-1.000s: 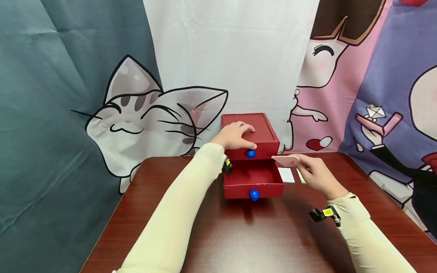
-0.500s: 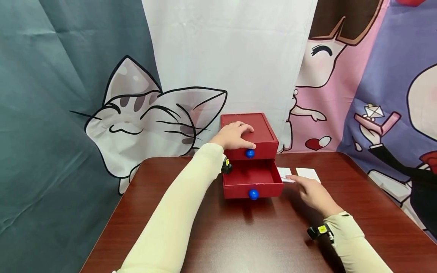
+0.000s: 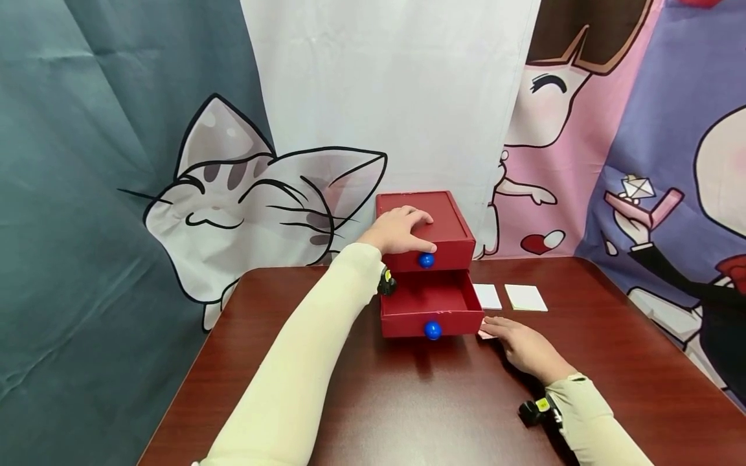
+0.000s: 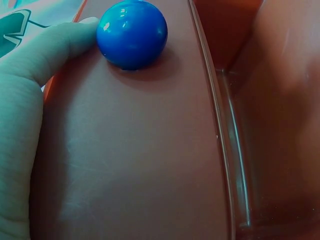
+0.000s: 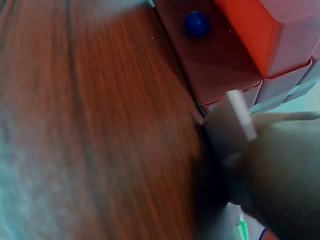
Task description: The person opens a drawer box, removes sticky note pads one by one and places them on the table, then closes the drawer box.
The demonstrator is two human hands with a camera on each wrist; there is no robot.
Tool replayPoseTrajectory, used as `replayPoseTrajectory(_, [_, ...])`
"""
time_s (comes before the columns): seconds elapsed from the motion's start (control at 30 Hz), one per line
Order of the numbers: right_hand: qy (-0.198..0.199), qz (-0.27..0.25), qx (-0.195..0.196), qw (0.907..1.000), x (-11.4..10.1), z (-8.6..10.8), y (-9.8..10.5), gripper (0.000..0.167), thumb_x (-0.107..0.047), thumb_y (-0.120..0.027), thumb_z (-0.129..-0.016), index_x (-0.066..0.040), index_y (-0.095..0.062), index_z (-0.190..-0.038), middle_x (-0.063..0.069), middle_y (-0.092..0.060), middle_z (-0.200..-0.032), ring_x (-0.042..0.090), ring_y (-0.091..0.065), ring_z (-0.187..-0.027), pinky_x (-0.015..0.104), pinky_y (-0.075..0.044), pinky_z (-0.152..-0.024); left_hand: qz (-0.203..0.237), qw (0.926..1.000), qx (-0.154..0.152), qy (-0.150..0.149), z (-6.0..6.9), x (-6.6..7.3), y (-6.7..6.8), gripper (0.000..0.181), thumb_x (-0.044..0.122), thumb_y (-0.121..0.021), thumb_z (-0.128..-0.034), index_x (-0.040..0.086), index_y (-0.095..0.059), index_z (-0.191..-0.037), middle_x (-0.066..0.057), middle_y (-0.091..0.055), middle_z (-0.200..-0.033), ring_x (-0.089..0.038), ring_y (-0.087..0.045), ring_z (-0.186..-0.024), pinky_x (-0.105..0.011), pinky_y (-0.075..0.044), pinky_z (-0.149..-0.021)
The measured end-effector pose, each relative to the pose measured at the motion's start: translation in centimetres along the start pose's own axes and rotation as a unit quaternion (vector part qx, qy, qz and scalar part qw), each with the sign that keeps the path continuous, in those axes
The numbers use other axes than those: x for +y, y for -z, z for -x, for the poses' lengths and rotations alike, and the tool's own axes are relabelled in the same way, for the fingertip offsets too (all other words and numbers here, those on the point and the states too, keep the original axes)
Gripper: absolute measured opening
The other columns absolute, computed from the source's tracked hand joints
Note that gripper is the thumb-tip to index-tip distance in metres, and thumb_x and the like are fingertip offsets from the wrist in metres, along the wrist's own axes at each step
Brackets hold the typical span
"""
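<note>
Brown table (image 3: pixel 408 414): right hand (image 3: pixel 524 345) pinches pink pad (image 3: pixel 486 333), jutting leftward; left hand (image 3: pixel 401 230) rests loosely on cabinet (image 3: pixel 447 213).

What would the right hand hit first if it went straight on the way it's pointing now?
Probably the open lower drawer, near its right front corner. The pale pad in the right hand may be what touches it; exact depth and height are hard to judge.
</note>
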State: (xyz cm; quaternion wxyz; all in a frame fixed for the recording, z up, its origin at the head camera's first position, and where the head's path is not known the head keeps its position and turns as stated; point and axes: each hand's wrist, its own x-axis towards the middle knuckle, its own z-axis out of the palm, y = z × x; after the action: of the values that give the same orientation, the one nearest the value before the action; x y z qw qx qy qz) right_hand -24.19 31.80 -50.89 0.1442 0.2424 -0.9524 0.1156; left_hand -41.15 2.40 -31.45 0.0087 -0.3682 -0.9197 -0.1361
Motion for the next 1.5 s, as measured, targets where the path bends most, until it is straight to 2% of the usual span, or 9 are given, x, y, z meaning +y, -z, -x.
replayPoseTrajectory(0.2, [-0.020,-0.013,-0.033,0.9992,0.0,0.3,-0.3,0.041,-0.012,-0.072,-0.088,-0.006,-0.070,-0.129,0.019,-0.061,-0.137,0.038,-0.059,-0.126,0.054,-0.048,-0.101,0.002,1.0000,-0.006,-0.002,-0.2,-0.1,-0.1,0.064,0.063,-0.063,-0.0877,0.032,-0.051,-0.142,0.000,-0.043,-0.151,-0.021,-0.036,-0.139,-0.046,-0.026,-0.119])
replayPoseTrajectory(0.4, [-0.034,-0.028,-0.017,0.9989,-0.1,0.3,-0.6,0.041,-0.023,-0.073,-0.092,-0.007,-0.070,-0.129,0.019,-0.060,-0.139,0.038,-0.056,-0.129,0.054,-0.047,-0.102,0.005,1.0000,0.000,-0.004,-0.1,-0.1,0.1,0.063,0.062,-0.064,-0.0876,0.031,-0.052,-0.141,0.000,-0.044,-0.150,-0.021,-0.037,-0.139,-0.046,-0.027,-0.119])
replayPoseTrajectory(0.7, [-0.040,-0.027,0.017,0.9987,0.0,0.3,-0.9,0.038,-0.023,-0.076,-0.090,-0.009,-0.073,-0.125,0.018,-0.063,-0.135,0.036,-0.060,-0.124,0.053,-0.049,-0.099,0.008,1.0000,-0.001,-0.002,0.0,-0.1,0.1,0.063,0.062,-0.063,-0.0880,0.031,-0.052,-0.142,0.000,-0.043,-0.151,-0.021,-0.037,-0.139,-0.046,-0.027,-0.119])
replayPoseTrajectory(1.13, [-0.052,-0.070,0.043,0.9953,0.3,0.5,-1.8,0.038,-0.019,-0.078,-0.087,-0.006,-0.074,-0.123,0.017,-0.063,-0.135,0.041,-0.055,-0.128,0.057,-0.044,-0.103,0.010,0.9999,-0.001,-0.002,-0.1,-0.3,-0.1,0.064,0.061,-0.064,-0.0876,0.031,-0.052,-0.142,-0.001,-0.044,-0.150,-0.021,-0.038,-0.138,-0.046,-0.029,-0.118])
replayPoseTrajectory(1.2, [-0.040,-0.075,0.063,0.9944,0.5,0.6,-2.0,0.038,-0.016,-0.079,-0.085,-0.006,-0.075,-0.121,0.018,-0.064,-0.133,0.044,-0.054,-0.129,0.055,-0.041,-0.105,0.013,0.9999,-0.001,-0.002,-0.1,-0.2,-0.1,0.063,0.061,-0.064,-0.0874,0.031,-0.052,-0.142,-0.001,-0.044,-0.150,-0.021,-0.038,-0.138,-0.046,-0.030,-0.118])
replayPoseTrajectory(1.27, [-0.024,-0.079,0.097,0.9918,0.7,0.7,-2.2,0.037,-0.014,-0.080,-0.082,-0.007,-0.075,-0.119,0.016,-0.066,-0.131,0.044,-0.053,-0.128,0.047,-0.037,-0.110,0.016,0.9999,-0.002,-0.003,0.0,-0.2,-0.2,0.063,0.060,-0.064,-0.0873,0.031,-0.052,-0.142,-0.001,-0.044,-0.149,-0.021,-0.038,-0.138,-0.046,-0.030,-0.118])
replayPoseTrajectory(1.33, [-0.005,-0.091,0.147,0.9849,0.7,0.6,-2.3,0.036,-0.010,-0.079,-0.081,-0.007,-0.076,-0.116,0.014,-0.067,-0.127,0.041,-0.055,-0.124,0.035,-0.034,-0.112,0.013,0.9999,-0.003,-0.003,0.0,-0.1,-0.2,0.064,0.061,-0.064,-0.0875,0.031,-0.052,-0.142,-0.001,-0.044,-0.149,-0.021,-0.038,-0.138,-0.046,-0.029,-0.118])
replayPoseTrajectory(1.4, [0.009,-0.104,0.208,0.9726,0.3,0.3,-2.1,0.032,-0.009,-0.076,-0.082,-0.007,-0.075,-0.114,0.012,-0.068,-0.122,0.037,-0.057,-0.118,0.024,-0.030,-0.112,0.010,0.9999,-0.002,-0.003,0.0,-0.1,-0.1,0.064,0.062,-0.064,-0.0875,0.031,-0.052,-0.143,-0.001,-0.044,-0.150,-0.021,-0.038,-0.138,-0.046,-0.029,-0.118])
replayPoseTrajectory(1.5, [0.037,-0.112,0.314,0.9419,-0.9,-0.4,-1.9,0.024,-0.013,-0.067,-0.086,-0.002,-0.074,-0.107,0.014,-0.070,-0.109,0.033,-0.060,-0.103,0.016,-0.032,-0.107,0.004,1.0000,0.000,-0.002,0.0,-0.2,0.0,0.064,0.062,-0.063,-0.0875,0.032,-0.052,-0.143,-0.001,-0.044,-0.150,-0.021,-0.038,-0.138,-0.046,-0.028,-0.118])
